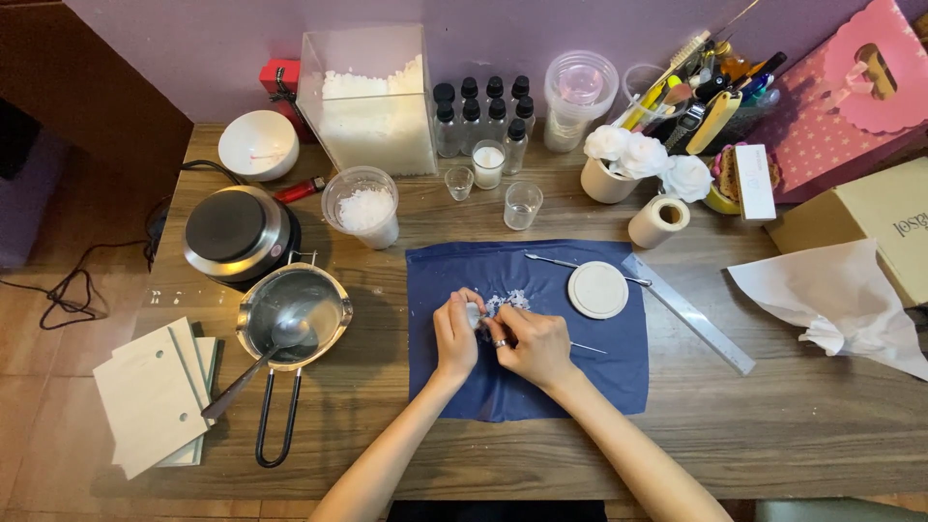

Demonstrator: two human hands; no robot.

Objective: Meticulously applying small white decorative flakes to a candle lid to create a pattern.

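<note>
White and small, a wax-like piece [473,314] sits pinched in the fingers of the left hand [455,333], over the middle of a dark blue cloth [527,387] spread on the wooden surface [773,425]. The right hand [532,343] meets it from the right, its fingers closed around a thin metal pick [586,347] whose working end points left into the piece while its shaft trails off to the right, so the tool's long axis runs roughly left to right. Both hands touch at the piece; neither is farther from it. Just beyond the fingers lie white crumbs [507,300] on the cloth. Further right on the cloth rest a round pale disc [597,290] and a slim metal tool [556,260], with a ruler [688,313] slanting off the cloth's edge. Well to the left stand a steel pouring pot [295,314] with a spoon [280,338] in it and a small hotplate [237,232]. Nothing lies between the hands and the crumbs.
</note>
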